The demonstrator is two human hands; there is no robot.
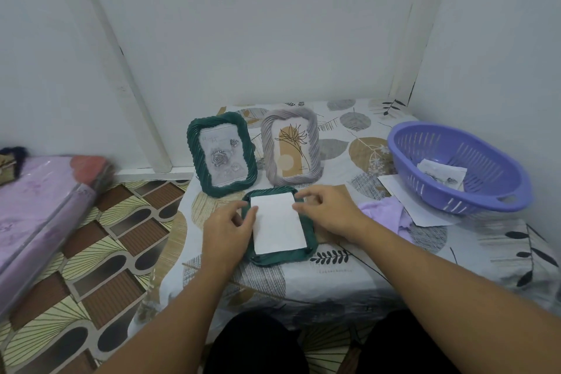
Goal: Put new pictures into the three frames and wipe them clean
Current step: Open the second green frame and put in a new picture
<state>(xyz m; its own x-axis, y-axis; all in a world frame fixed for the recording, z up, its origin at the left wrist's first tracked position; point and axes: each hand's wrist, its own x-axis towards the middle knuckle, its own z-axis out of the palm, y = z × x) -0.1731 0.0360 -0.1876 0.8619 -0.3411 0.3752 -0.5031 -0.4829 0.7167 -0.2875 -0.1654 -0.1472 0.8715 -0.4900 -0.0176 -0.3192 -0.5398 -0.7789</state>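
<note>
— Where was the third frame?

— A green frame lay face down at the near middle of the bench, with a white sheet resting on its back. Behind it stood two upright frames side by side: a green one with a rose picture on the left, a grey one with a flower drawing on the right.

— And the hands?

— The left hand sat at the sheet's left edge, its grip pinching that edge between thumb and fingers. The right hand was at the upper right corner, fingers curled and touching it; I could not tell whether that grip truly pinched.

— Anything else?

— A lilac cloth lay right of the frame, and a purple basket holding a small picture stood further right, over some white paper.
</note>
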